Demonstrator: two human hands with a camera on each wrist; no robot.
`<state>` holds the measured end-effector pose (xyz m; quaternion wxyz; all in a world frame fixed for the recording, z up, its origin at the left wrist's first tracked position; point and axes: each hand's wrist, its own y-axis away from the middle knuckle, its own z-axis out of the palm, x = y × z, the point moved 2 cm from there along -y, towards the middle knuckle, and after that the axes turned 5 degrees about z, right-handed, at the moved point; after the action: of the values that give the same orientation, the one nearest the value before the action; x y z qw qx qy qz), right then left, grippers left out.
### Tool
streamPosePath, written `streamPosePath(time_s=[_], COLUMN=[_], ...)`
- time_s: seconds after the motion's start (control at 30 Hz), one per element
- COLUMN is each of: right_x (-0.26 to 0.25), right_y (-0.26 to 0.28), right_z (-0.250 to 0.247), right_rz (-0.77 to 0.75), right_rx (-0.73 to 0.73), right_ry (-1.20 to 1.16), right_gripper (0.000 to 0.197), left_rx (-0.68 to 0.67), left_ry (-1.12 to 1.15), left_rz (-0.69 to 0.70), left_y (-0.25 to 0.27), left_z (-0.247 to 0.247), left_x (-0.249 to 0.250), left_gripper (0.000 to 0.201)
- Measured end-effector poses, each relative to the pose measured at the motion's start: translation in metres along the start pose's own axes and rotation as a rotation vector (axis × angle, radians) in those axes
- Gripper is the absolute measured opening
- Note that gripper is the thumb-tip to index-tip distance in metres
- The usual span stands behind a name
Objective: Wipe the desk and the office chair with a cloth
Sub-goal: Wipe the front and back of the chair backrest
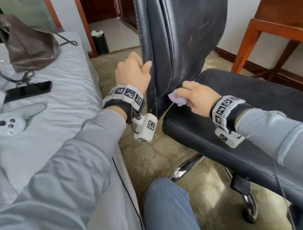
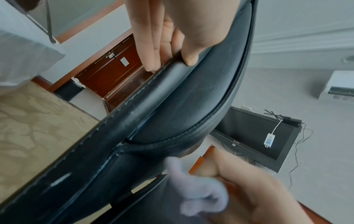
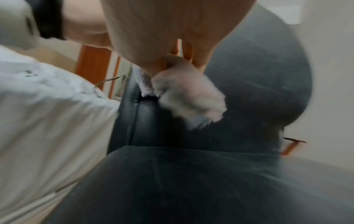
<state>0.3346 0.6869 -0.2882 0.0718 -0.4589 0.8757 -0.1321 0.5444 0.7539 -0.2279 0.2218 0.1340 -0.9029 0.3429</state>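
Observation:
A black leather office chair (image 1: 185,30) stands in front of me, its seat (image 1: 220,127) to the right. My left hand (image 1: 134,69) grips the left edge of the backrest (image 2: 172,91), fingers behind it and thumb in front. My right hand (image 1: 196,96) holds a bunched pale purple cloth (image 1: 175,99) against the bottom of the backrest, where it meets the seat. In the left wrist view the cloth (image 2: 199,195) shows low in the frame. The right wrist view is blurred; there the cloth (image 3: 189,98) hangs from my fingers over the seat (image 3: 172,181).
A bed with white sheets (image 1: 48,123) lies on my left, carrying a brown bag (image 1: 27,43), a black phone (image 1: 28,91) and a white controller (image 1: 15,120). A wooden desk (image 1: 282,19) stands at the right. A black bin (image 1: 99,41) sits by the doorway. My knee (image 1: 169,213) is below.

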Motion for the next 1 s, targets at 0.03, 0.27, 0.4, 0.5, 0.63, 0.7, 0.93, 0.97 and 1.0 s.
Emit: streamPosePath(time_s=[0.03,0.27,0.4,0.5,0.63,0.7,0.93,0.97,1.0], right_x=[0.011,0.053,0.019,0.005,0.020,0.038,0.021,0.006,-0.005], right_y=[0.007,-0.005,-0.051,-0.059,-0.030,-0.023,-0.057,-0.059,-0.056], right_z=[-0.007,-0.096,-0.082,-0.036,0.018,0.013,-0.040,-0.034,-0.028], right_rz=[0.107,0.433,0.300,0.398,0.383,0.514,0.798,0.745,0.698], right_rx=[0.028,0.519,0.553,0.406,0.001,0.095,0.285,0.255,0.232], right_ry=[-0.051,-0.325,-0.401,-0.358,-0.350,-0.460,-0.686,-0.673,-0.675], right_gripper=[0.021,0.019,0.010,0.026,0.010,0.017,0.028,0.028,0.029], left_rx=[-0.010,-0.039,-0.020,-0.011,-0.011,-0.018,-0.012,-0.011,-0.015], left_ry=[-0.019,-0.053,-0.081,-0.094,-0.109,-0.127,-0.169,-0.170,-0.169], left_rz=[-0.005,-0.120,-0.148,-0.171,-0.188,-0.199,-0.243,-0.257,-0.266], left_y=[-0.002,-0.018,-0.017,-0.014,-0.012,-0.014,-0.016,-0.017,-0.017], left_z=[0.000,0.008,0.009,0.009,0.012,0.013,0.015,0.015,0.016], left_x=[0.001,0.011,0.011,0.009,0.013,0.016,0.021,0.021,0.021], left_gripper=[0.030,0.028,0.027,0.028,0.028,0.027,0.030,0.031,0.031])
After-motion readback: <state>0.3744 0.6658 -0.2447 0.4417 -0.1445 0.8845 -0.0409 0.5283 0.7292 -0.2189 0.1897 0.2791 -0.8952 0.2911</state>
